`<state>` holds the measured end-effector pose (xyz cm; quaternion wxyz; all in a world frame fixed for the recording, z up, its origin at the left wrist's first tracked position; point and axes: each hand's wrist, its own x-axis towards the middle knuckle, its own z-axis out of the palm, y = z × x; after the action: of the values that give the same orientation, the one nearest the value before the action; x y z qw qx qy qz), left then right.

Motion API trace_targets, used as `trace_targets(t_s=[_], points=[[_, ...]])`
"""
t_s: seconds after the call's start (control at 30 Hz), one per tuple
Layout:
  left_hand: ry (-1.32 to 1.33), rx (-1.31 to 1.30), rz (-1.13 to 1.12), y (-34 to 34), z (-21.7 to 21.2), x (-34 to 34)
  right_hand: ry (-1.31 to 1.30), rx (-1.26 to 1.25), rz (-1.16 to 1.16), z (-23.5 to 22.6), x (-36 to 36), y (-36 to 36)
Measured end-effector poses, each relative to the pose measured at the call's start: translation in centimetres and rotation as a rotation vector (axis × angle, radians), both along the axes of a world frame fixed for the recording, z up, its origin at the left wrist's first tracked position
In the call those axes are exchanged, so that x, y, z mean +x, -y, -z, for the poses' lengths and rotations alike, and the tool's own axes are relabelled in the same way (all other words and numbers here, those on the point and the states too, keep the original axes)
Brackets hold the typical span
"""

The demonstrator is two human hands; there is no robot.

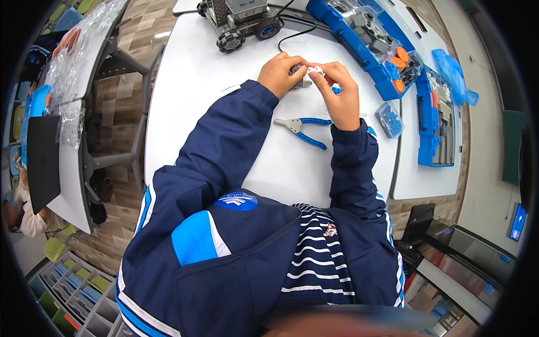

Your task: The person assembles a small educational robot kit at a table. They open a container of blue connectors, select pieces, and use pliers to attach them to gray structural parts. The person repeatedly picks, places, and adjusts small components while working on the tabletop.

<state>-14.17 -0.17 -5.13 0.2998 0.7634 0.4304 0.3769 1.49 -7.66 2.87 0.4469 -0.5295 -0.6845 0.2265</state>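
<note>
My left hand (279, 77) and my right hand (341, 95) meet above the white table (264, 171), fingers closed around small parts. Between the right thumb and fingers sits a small white plastic piece (316, 71). The left fingers pinch a small grey part (304, 83), mostly covered by the hand. A little blue piece (336, 89) shows by the right palm; whether it is held or lies on the table, I cannot tell. Just nearer to me lies a pair of pliers (291, 124) with a grey head and spread blue handles.
A wheeled robot vehicle (238, 23) with a black cable stands at the far edge. To the right are an open blue case (365, 55) of parts, a clear box (389, 120) of blue pieces, another blue case (429, 126) and a blue plastic bag (453, 78).
</note>
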Motion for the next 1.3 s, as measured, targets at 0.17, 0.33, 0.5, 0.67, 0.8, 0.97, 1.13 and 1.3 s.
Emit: trace_targets(t_s=[0.17,0.33,0.5,0.67,0.8,0.97,1.13,1.3], points=[[0.037,0.112,0.011,-0.1,0.6,0.1,-0.04,0.043,0.129,0.8,-0.8,0.6],[0.072,0.368,-0.053,-0.5,0.1,0.2,-0.088,0.082,0.137,0.6,-0.2,0.5],[0.343,0.36,0.048,0.7,-2.0,0.1,-0.153,0.046,0.175,1.0,0.0,0.5],[0.354,0.379,0.161,2.4,-3.0,0.5,0.016,0.066,0.266,1.8,-0.2,0.6],[0.322,0.405,0.122,2.2,-2.8,0.9,0.171,0.183,0.331,1.7,-0.1,0.8],[0.328,0.361,0.129,2.4,-2.0,1.7,0.226,0.248,0.404,0.7,-0.2,1.4],[-0.067,0.431,0.08,3.5,-1.1,1.1,0.3,0.342,0.572,-0.8,5.5,2.7],[-0.211,0.397,0.084,3.8,0.1,-1.9,0.544,0.328,0.911,-3.8,24.0,3.0]])
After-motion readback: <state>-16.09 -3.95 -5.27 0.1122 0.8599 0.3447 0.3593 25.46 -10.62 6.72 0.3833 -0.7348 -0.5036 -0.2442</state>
